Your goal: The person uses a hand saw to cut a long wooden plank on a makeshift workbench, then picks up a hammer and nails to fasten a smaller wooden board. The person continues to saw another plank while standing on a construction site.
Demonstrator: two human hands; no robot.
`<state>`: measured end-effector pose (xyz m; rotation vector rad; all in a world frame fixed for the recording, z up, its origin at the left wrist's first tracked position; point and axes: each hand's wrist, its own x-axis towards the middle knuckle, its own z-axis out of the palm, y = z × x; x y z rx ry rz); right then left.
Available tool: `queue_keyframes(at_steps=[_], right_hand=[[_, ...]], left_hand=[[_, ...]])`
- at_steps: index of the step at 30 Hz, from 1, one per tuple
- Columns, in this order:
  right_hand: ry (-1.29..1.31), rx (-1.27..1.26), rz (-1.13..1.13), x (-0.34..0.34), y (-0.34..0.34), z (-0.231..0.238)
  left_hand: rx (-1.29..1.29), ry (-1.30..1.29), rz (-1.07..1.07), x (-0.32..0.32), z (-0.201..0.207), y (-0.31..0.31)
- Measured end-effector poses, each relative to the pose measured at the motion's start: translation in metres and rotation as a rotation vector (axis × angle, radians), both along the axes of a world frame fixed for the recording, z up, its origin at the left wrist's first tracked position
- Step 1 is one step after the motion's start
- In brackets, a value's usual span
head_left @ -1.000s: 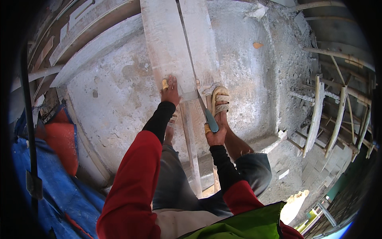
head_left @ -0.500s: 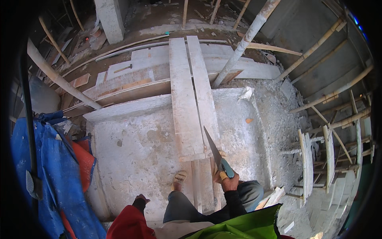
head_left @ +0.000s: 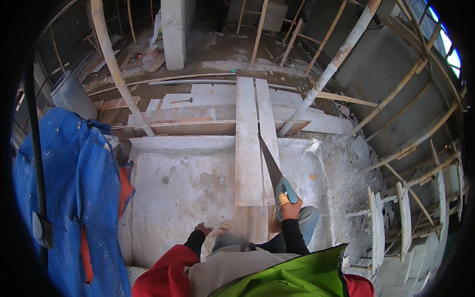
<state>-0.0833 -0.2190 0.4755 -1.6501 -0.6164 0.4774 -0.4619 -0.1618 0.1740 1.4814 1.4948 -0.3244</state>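
Gripping the hand saw [head_left: 273, 169] in my right hand [head_left: 290, 209], fingers wrapped round its teal handle [head_left: 287, 190]. Pale yellow wrap [head_left: 283, 199] on a digit of that hand. Blade angles far and slightly left over the right plank [head_left: 269, 141]. Tip is at the gap between that one and the left plank [head_left: 249, 153], which is wider. Can't tell whether the blade touches wood.

Left hand [head_left: 203, 228] is released, fingers loosely bent, low over the concrete slab [head_left: 183, 166], left of the planks' near end and well apart from the saw.

Planks lie side by side, running near to far across the slab. Timber strips [head_left: 261, 222] show at their near end. Far ends lie over a spread of flat boards [head_left: 208, 96]; hammer [head_left: 181, 101] lies on those, left of the planks.

Blue tarp [head_left: 54, 163] heaped at left, red-orange side showing in places. Slanted poles beyond the slab: one on the left [head_left: 118, 69], a thick one on the right [head_left: 324, 74]. Concrete column [head_left: 173, 34] far left of centre. Small orange scrap [head_left: 313, 176] right of the planks.
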Motion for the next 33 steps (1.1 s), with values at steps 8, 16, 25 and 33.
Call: queue_keyframes(at_steps=[8, 16, 25, 33], right_hand=[[0.116, 0.111, -0.217, -0.013, -0.008, 0.054], [0.087, 0.100, -0.343, 0.014, -0.008, 0.044], [0.174, -0.067, -0.253, -0.010, 0.004, -0.024], [0.157, -0.301, 0.130, -0.059, 0.135, -0.088]], left_hand=[[0.000, 0.093, 0.175, -0.091, 0.012, -0.028], [-0.053, 0.383, 0.455, -0.195, 0.015, -0.083], [-0.068, 0.269, 0.451, -0.154, 0.019, -0.095], [-0.060, 0.112, 0.470, -0.122, 0.016, -0.029]])
